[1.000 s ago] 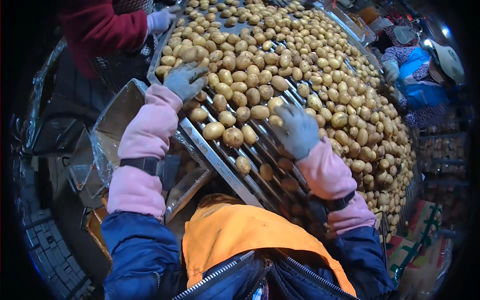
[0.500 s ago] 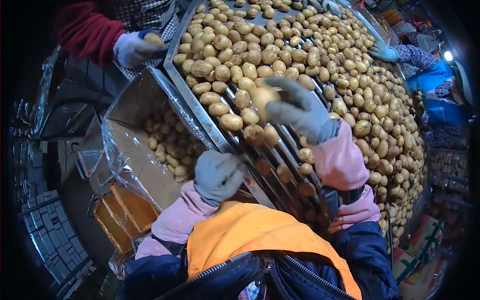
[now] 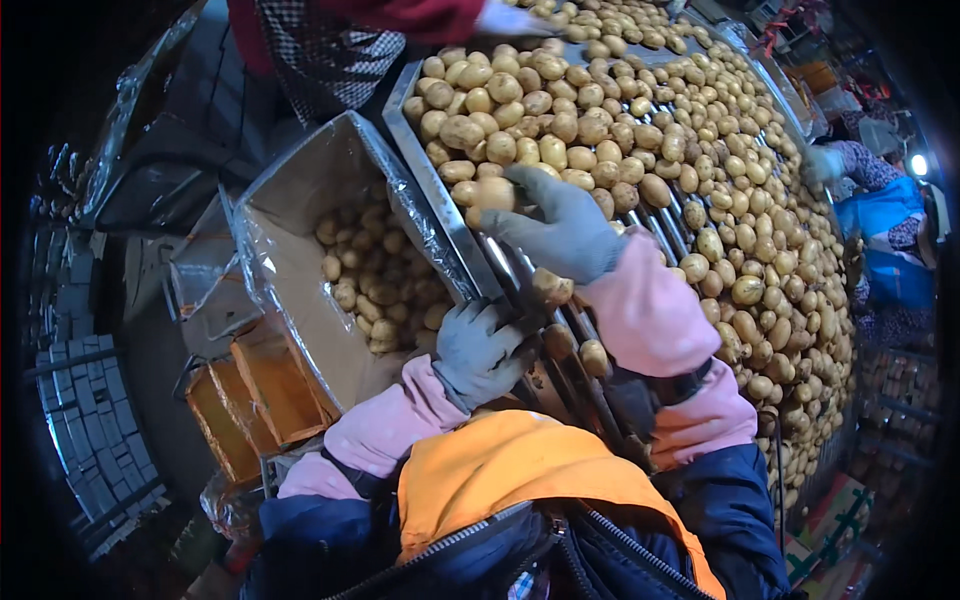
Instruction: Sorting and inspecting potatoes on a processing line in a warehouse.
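My right hand [image 3: 562, 228], in a grey glove, curls its fingers and thumb round a potato [image 3: 494, 195] above the left side of a roller table. The potato is slightly blurred. My left hand [image 3: 482, 348], also gloved, rests at the table's near left edge with fingers apart, and no potato shows in it. Beside that hand is a lined cardboard box [image 3: 290, 275] with a heap of potatoes [image 3: 375, 275] inside. A few loose potatoes [image 3: 593, 357] lie on the bare rollers [image 3: 575, 322] between my forearms.
A thick layer of potatoes [image 3: 760, 260] covers the table, bounded on the left by a metal rim [image 3: 425, 170]. A co-worker's gloved hand [image 3: 515, 20] reaches over the far end; another's [image 3: 825, 163] is at the right edge. Orange crates [image 3: 275, 385] stand low at the left.
My right hand has moved left toward the rim with the potato. My left hand's fingers have spread at the table edge. The far-left co-worker's hand has swung over the table. The view has shifted.
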A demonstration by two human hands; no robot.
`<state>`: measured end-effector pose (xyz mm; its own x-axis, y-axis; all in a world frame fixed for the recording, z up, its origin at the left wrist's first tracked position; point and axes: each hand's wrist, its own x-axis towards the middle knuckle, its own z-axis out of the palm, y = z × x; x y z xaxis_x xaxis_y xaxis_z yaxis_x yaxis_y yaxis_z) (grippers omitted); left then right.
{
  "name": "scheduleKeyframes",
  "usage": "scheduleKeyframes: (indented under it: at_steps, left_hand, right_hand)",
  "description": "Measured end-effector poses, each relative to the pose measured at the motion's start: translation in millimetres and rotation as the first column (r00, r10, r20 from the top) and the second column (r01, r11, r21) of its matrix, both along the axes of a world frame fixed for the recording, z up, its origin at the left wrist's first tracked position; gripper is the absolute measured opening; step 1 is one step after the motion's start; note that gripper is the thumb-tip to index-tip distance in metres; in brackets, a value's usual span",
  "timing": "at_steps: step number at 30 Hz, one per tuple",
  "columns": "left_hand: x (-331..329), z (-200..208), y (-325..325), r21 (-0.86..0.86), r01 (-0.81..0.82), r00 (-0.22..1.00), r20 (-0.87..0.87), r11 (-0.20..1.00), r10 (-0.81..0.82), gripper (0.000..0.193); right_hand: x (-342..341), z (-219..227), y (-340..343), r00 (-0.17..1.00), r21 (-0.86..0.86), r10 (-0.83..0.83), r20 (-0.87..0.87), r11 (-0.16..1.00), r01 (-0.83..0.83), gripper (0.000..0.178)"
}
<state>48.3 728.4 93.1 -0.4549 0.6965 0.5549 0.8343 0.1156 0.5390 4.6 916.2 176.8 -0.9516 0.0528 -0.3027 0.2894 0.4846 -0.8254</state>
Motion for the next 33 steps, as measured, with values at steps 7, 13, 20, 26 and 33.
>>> scheduleKeyframes:
  at_steps: [7,13,20,26,33]
  left_hand:
    - [1.1,-4.2,-0.4,0.055,-0.02,1.0,-0.008,0.998,0.02,0.027]
    - [12.5,-7.0,2.4,0.119,-0.104,0.994,-0.019,0.987,0.107,0.028]
    - [49.8,-12.4,41.8,-0.029,-0.002,0.998,-0.061,1.0,0.0,0.034]
    - [-5.8,-24.7,57.7,-0.565,-0.13,0.978,-0.207,0.815,0.012,0.028]
    - [-139.2,5.5,55.5,-0.652,-0.176,0.984,-0.133,0.737,0.117,0.026]
  right_hand:
    - [76.7,-11.1,51.3,0.953,0.184,-0.142,-0.267,0.963,0.195,0.062]
    - [248.0,-9.9,84.5,0.993,0.744,-0.078,-0.091,0.657,0.12,0.067]
    - [266.5,-8.9,32.5,0.949,0.854,-0.222,0.224,0.513,-0.082,0.103]
    - [203.1,-52.0,60.7,0.988,0.794,-0.148,-0.05,0.594,0.129,0.095]
    - [98.8,-71.5,12.6,0.958,0.614,0.16,-0.237,0.789,0.02,0.064]
